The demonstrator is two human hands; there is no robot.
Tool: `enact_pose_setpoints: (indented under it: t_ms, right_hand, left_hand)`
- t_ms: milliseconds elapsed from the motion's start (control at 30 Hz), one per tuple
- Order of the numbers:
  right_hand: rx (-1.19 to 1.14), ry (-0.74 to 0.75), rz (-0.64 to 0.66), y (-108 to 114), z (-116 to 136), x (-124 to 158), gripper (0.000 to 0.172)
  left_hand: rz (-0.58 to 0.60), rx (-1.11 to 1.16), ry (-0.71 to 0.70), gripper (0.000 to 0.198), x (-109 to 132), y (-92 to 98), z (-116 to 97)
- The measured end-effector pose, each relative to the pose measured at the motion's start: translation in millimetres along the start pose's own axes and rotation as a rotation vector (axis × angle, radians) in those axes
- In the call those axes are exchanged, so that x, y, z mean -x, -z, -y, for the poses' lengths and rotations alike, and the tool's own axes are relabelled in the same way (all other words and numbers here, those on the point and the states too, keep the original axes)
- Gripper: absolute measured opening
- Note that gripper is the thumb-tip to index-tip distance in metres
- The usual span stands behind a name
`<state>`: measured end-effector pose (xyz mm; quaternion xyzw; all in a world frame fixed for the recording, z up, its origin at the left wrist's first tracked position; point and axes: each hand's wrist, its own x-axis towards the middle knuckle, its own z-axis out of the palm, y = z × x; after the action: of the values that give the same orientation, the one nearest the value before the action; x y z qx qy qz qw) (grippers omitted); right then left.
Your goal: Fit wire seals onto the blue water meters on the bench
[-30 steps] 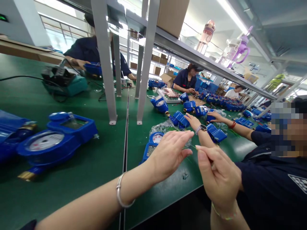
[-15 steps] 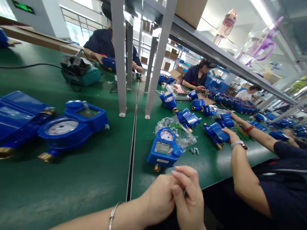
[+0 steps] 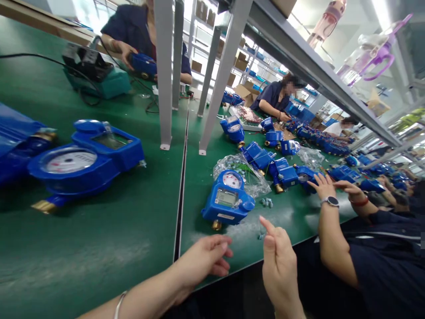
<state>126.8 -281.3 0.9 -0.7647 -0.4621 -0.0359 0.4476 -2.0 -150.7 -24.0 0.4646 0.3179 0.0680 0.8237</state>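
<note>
My left hand [image 3: 207, 261], bare above a silver bracelet, is open over the table's front edge, its fingers loosely curved and holding nothing. To its right, my right hand [image 3: 280, 259] is also open and empty, index finger stretched out toward small grey-blue pieces [image 3: 261, 235] on the green table [image 3: 142, 235]. Just beyond both hands stands a blue meter [image 3: 227, 199] with a round dial, a grey display and a brass fitting; neither hand touches it. Behind it lies a clear plastic bag [image 3: 257, 181] with green wires.
Large blue meters [image 3: 86, 159] lie at the left, below a teal device [image 3: 99, 82] with a black cable. Metal posts [image 3: 164, 88] rise mid-table under a shelf. More blue meters [image 3: 285, 173] line the right, where a co-worker's hands [image 3: 325, 188] reach in. People sit across the table.
My hands, clasped together before, have come apart, the left moving left and the right moving right. The co-worker's hands have shifted among the meters, and the camera view has tilted slightly.
</note>
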Motion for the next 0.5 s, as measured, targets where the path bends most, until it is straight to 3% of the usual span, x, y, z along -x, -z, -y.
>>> enact_pose_setpoints:
  t_ms: [267, 500]
  right_hand:
    - [0.197, -0.002, 0.036, 2.3, -10.3, -4.4, 0.014]
    - [0.441, 0.113, 0.095, 0.9, -13.6, -10.5, 0.011]
  left_hand:
    - [-0.022, 0.431, 0.007, 0.022, -35.3, -46.0, 14.2]
    - [-0.055, 0.506, -0.033, 0.005, -53.7, -43.2, 24.1]
